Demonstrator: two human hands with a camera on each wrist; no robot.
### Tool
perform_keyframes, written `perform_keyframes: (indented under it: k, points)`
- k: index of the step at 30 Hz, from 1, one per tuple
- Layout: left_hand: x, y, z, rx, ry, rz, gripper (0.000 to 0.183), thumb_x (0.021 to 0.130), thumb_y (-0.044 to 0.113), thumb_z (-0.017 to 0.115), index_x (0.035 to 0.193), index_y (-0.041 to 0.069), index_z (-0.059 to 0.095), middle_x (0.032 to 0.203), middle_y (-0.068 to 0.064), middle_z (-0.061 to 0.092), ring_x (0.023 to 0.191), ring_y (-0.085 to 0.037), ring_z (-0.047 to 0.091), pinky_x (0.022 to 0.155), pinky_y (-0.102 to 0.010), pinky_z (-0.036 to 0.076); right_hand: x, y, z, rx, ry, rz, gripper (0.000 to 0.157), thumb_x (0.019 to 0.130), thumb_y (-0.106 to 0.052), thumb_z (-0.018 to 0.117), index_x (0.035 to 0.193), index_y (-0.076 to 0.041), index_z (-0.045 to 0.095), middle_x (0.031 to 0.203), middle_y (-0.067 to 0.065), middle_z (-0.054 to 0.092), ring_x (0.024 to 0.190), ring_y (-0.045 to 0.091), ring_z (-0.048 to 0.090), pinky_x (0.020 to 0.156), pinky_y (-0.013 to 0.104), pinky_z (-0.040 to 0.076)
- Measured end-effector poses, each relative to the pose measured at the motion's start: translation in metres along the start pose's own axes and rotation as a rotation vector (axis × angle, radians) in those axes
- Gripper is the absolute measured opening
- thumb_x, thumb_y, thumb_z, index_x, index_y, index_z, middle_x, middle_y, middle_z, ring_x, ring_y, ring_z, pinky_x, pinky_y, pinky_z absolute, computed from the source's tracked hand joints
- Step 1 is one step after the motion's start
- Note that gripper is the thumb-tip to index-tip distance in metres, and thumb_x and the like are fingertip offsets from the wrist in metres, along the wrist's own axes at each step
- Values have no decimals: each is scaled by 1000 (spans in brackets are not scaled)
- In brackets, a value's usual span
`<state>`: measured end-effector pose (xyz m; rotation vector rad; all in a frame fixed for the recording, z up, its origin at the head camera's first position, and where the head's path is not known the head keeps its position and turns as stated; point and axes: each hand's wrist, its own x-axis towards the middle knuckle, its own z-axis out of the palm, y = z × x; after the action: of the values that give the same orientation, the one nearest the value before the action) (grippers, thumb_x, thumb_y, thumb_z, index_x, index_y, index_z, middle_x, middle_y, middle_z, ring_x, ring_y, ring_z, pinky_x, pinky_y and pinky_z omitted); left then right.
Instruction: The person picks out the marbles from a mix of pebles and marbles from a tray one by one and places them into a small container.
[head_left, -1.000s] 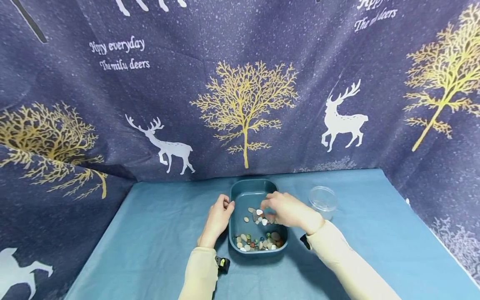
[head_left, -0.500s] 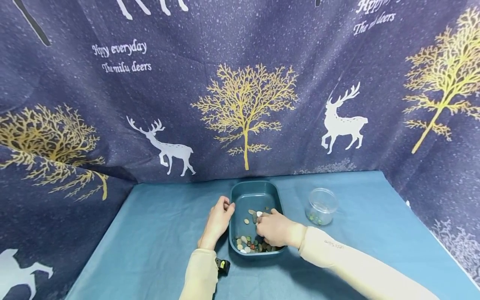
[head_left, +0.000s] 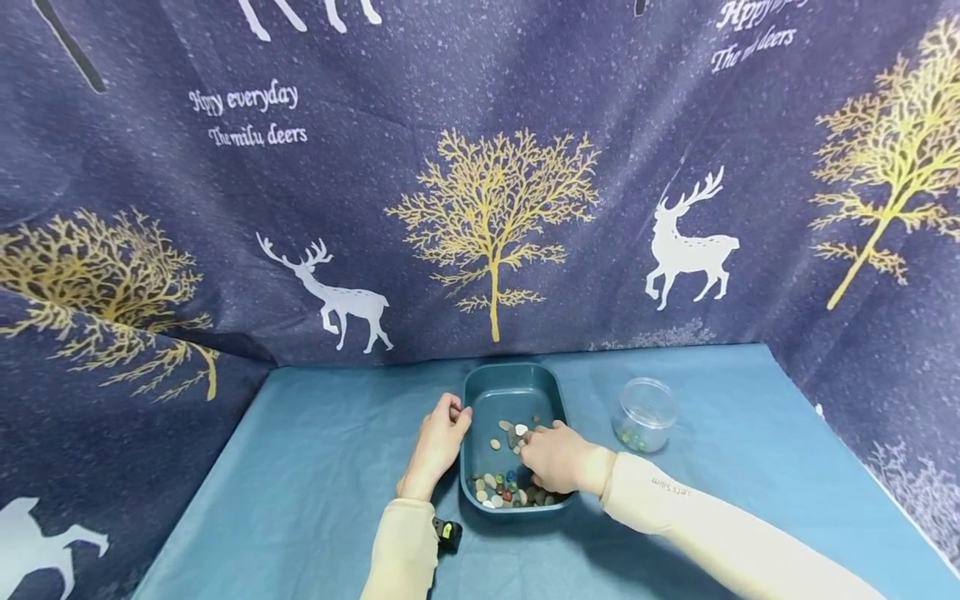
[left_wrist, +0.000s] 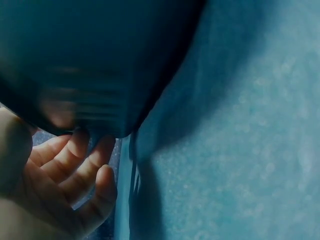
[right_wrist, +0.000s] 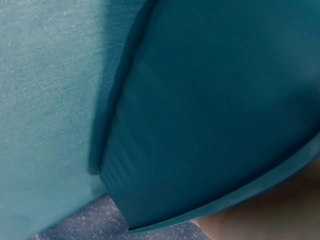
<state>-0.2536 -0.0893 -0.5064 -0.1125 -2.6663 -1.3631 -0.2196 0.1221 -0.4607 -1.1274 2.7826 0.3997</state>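
In the head view a dark teal tray [head_left: 480, 392] holds pebbles and glass marbles. A row of pebbles and coloured marbles [head_left: 502, 495] lies along its near end, and a smaller pebble cluster [head_left: 514, 435] is in the middle. My left hand [head_left: 437, 437] grips the tray's left rim; the left wrist view has its fingertips [left_wrist: 79, 137] against the outer wall. Reaching over the right rim, my right hand [head_left: 557, 458] is down among the stones with fingers bent. Its fingertips are hidden, so I cannot tell whether it pinches anything.
A clear round jar [head_left: 645, 417] with a few green marbles at its bottom stands right of the tray. Blue cloth [head_left: 337, 467] covers the table. Behind it hangs a dark curtain [head_left: 450, 100] printed with deer and trees.
My right hand has come down toward the tray's near right part and its forearm has swung away from the jar, uncovering it. My left hand keeps its place at the rim.
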Motion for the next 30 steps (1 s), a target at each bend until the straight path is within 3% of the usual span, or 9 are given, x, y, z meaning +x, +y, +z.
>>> perform_keyframes:
  k: [9, 13, 16, 20, 24, 30]
  points:
    - [-1, -1, 0, -4, 7, 20, 12, 99, 23, 58, 98, 14, 51, 81, 3, 58, 66, -14, 53, 63, -34, 43, 5, 1, -2, -24, 0, -30, 14, 88, -33, 74, 97, -23, 72, 113, 0, 64, 95, 18, 59, 75, 38, 48]
    - [-2, -1, -1, -2, 1, 18, 12, 100, 24, 57, 98, 14, 51, 81, 3, 58, 65, -14, 53, 63, -33, 42, 5, 2, -5, 8, -11, -36, 9, 88, -32, 74, 91, -24, 71, 116, 0, 64, 92, 18, 58, 73, 37, 46]
    - [-2, -1, -1, -3, -5, 17, 12, 100, 24, 57, 99, 13, 51, 82, 3, 58, 65, -14, 52, 63, -33, 42, 5, 6, -7, 65, 0, -45, 10, 89, -33, 73, 84, -26, 69, 108, -4, 62, 88, 16, 54, 71, 35, 41]
    - [-3, 0, -1, -12, -12, 4, 13, 100, 25, 57, 99, 14, 51, 82, 2, 57, 65, -15, 52, 63, -33, 42, 3, 13, -11, 156, 68, -80, 8, 89, -31, 73, 82, -29, 69, 99, -8, 58, 88, 16, 52, 69, 34, 38]
    - [-2, 0, -1, -16, -13, -3, 12, 100, 25, 56, 98, 14, 51, 82, 2, 57, 65, -15, 52, 63, -33, 42, 2, 19, -17, 238, 182, -119, 4, 89, -27, 74, 86, -28, 71, 110, -4, 60, 99, 19, 55, 73, 36, 43]
    - [-2, 1, -1, -18, -11, 2, 12, 100, 23, 57, 98, 13, 51, 82, 2, 57, 66, -15, 52, 63, -34, 42, -1, 28, -21, 375, 374, -144, 5, 88, -23, 75, 87, -20, 71, 117, 9, 61, 103, 28, 57, 78, 45, 47]
